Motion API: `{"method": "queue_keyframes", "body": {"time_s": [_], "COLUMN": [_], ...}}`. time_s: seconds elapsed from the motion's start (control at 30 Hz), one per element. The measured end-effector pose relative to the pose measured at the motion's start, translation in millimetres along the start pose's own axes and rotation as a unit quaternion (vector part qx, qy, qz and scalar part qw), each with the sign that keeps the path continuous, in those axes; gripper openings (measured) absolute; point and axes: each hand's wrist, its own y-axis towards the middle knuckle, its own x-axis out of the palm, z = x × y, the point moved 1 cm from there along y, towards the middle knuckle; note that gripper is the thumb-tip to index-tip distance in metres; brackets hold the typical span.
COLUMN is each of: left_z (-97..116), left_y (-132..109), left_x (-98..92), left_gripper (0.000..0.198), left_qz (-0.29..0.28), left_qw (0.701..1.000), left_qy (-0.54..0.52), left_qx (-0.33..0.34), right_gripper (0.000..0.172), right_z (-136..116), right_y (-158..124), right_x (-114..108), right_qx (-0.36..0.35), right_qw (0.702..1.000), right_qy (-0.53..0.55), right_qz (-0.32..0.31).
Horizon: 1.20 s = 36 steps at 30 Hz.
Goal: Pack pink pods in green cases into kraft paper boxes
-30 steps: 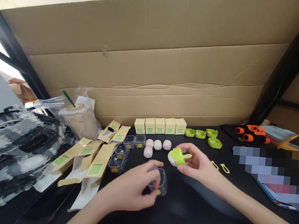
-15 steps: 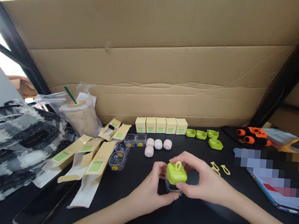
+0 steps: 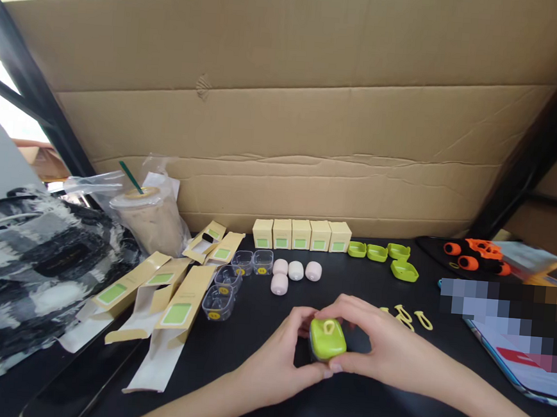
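Cardboard packets (image 3: 177, 314) lie opened at the left, with clear cups (image 3: 217, 303) just beside them. Next come four pale pods (image 3: 279, 284), grouped beyond the left hand (image 3: 284, 350), whose fingers and thumb hold the left side of a green lid (image 3: 332, 346) and what seems a clear base beneath it. Lid and base sit between the two hands, over the black table (image 3: 262, 413); whether they rest on it I cannot tell. The step looks like seating lid on base; the next move calls for even pressure, kept level. Glossy and rounded-square, the lid carries a pale yellow loop on top. The right hand (image 3: 377, 338) grips its right side, thumb tip near the left thumb. Farther right are loose green covers (image 3: 404, 272) and yellow loops (image 3: 424, 320).
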Motion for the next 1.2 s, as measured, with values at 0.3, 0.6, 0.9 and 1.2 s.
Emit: {"method": "queue_keyframes", "body": {"time_s": [0.3, 0.6, 0.9, 1.2], "left_z": [0, -9, 22, 37], "left_y": [1, -1, 2, 27], "left_x": [-0.4, 3.9, -58.6, -190.6], "left_gripper": [0.049, 0.062, 0.033, 0.025], "left_qz": [-0.009, 0.014, 0.199, 0.307], "left_qw": [1.0, 0.999, 0.967, 0.797], "left_qy": [0.024, 0.02, 0.154, 0.493], "left_qx": [-0.007, 0.022, 0.029, -0.168], "right_gripper": [0.023, 0.04, 0.042, 0.037], "right_z": [2, 1, 14, 31], "right_y": [0, 2, 5, 9], "right_x": [4, 0, -9, -10], "right_qx": [-0.001, -0.023, 0.0, 0.013], "right_qw": [1.0, 0.991, 0.97, 0.965], "right_qy": [-0.018, -0.12, -0.241, -0.259], "right_qz": [-0.024, -0.053, -0.011, 0.043]}}
